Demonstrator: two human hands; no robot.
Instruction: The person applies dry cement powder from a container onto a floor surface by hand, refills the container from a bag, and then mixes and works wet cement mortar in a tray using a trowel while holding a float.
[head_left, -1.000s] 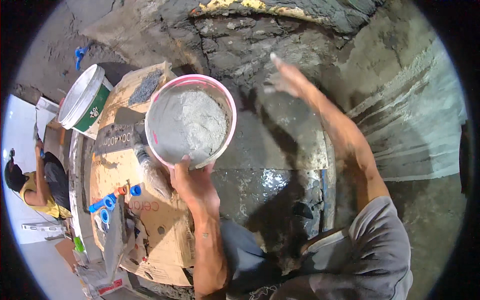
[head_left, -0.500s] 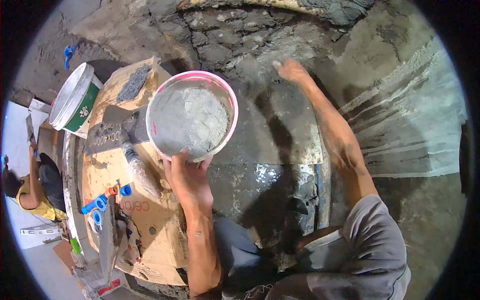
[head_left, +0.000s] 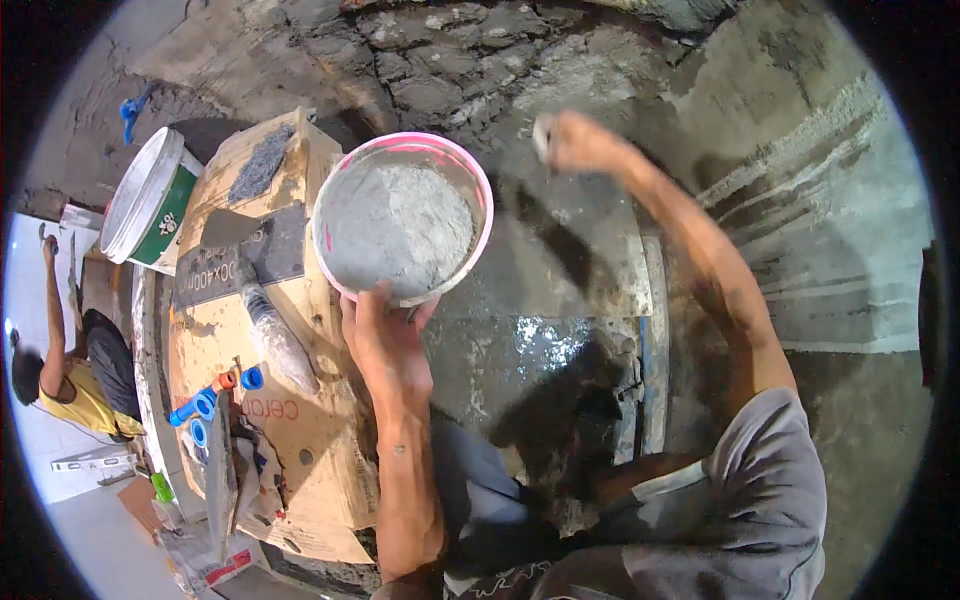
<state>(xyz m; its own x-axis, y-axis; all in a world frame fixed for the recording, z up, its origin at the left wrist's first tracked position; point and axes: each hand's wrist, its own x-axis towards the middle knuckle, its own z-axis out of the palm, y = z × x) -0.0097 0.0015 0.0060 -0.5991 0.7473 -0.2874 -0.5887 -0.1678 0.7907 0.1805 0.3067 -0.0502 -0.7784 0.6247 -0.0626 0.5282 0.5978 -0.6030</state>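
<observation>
Above concrete (head_left: 500,85), the left hand (head_left: 385,345) pinches the bucket (head_left: 335,205) by its near rim, right hand (head_left: 580,142) curled.

Lighting: uneven; middling at centre, dimmer at lower right, brightest on the smooth white wall (head_left: 32,440) at far left, where detail washes out. Source: cannot be told.
Glare: one broken white patch on the wet dark-grey surface (head_left: 480,365).
Shadows: one dark slanting band across the flat grey mortar-smeared sheet (head_left: 615,270); one broad dark area below the glare.
Focus: right hand (head_left: 580,145) blurred; left hand (head_left: 388,345) and the round pink-rimmed bucket of pale grey powder (head_left: 487,245) fairly crisp.
Distortion: fisheye; brown printed cardboard box (head_left: 340,440) bowed along its edges; black surround at both sides, blue fringe at left.
</observation>
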